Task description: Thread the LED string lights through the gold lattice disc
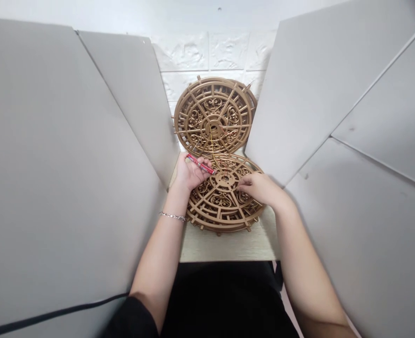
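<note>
Holding red pen-like tool [200, 165] in curled left hand [194, 172], over left of front gold disc [224, 185]. Slanting along long axis, upper left to lower right, pointing lower end toward hub [219, 180]. Bunching right hand [253, 187] at disc's right; cannot tell if gripping anything.

Narrow nook btwn lt-grey panels: big left-hand panel [59, 169] meets a narrower rear panel [124, 89] at a dark diag. seam; right side = upper panel [316, 70] + lower panels [365, 225] w/ visible joints & a few small scuffs [305, 175]. Back: white embossed brick-pattern wall cladding [227, 49], smooth white wall [179, 16] above w/ one tiny dark spot [219, 9]. Pale wood-grain tabletop [228, 248] btwn the panels, straight front edge. Black cable [59, 312] runs along bottom L. Light soft, approx. even, brightest up top
</note>
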The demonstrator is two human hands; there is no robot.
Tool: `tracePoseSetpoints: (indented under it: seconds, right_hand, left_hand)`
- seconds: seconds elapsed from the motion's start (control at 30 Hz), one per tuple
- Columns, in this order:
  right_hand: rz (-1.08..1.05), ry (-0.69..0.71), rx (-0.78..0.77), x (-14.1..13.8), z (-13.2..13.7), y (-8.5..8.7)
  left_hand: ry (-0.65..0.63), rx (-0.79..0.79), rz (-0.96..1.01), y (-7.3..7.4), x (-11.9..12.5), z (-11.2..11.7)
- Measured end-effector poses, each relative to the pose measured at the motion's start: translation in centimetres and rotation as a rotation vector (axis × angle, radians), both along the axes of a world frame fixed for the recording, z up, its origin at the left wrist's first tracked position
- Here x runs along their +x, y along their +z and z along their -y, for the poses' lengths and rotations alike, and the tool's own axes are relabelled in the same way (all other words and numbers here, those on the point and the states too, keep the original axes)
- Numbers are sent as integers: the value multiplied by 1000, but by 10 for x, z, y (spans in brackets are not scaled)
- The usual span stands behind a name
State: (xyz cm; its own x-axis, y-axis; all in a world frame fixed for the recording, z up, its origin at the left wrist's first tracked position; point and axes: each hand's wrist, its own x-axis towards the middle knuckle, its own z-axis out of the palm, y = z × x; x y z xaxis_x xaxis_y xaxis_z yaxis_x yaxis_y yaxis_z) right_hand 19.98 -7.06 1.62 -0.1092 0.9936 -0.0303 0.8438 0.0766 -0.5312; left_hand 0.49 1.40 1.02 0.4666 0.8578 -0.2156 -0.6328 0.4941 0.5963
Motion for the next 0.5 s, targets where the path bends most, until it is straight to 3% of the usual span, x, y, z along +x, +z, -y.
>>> tracePoseSetpoints:
  seconds: [0.13,0.27,0.37,0.5]
  right_hand:
    - [-23,30,8,1,-3,14]
    - [-121,-62,111,-2,-18,23]
    - [-170,-167,266,-6,-37,15]
    - [-217,-135,176,-11,-52,-4]
  left_hand:
    - [4,3,23,-3,-1,-1]
    - [8,6,52,-4,-1,-2]
    - [6,1,29,-2,-1,-1]
    - [29,7,20,2,-1,2]
